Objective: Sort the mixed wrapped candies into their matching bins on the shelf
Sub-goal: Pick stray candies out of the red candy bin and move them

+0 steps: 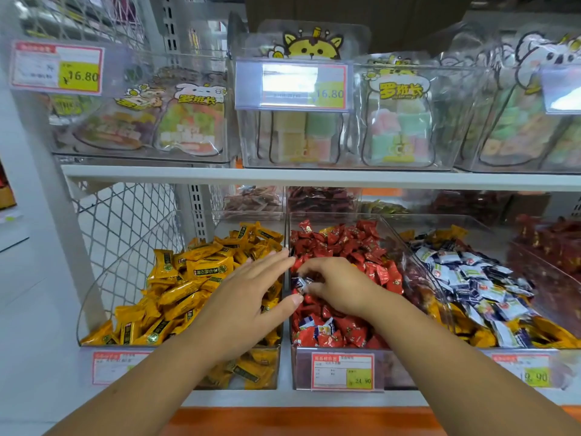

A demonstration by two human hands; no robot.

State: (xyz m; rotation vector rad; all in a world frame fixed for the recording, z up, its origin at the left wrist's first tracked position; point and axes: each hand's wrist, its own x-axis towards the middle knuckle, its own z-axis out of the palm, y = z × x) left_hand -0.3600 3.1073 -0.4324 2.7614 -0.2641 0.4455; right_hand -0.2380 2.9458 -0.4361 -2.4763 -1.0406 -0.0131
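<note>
Near edge, 6 o'clock: price tag on the red bin; blue-white strays lie among the reds just behind it. At bin middle, right hand, grip clamped: fingertips pinch a blue-white candy, raised off the reds, likely bound for the blue-white bin at 3 o'clock. Left hand at 9 o'clock, fingers straight and apart, empty, over the yellow bin; probably steadying or waiting. Far, 12 o'clock: gummy packs on the upper shelf.
</note>
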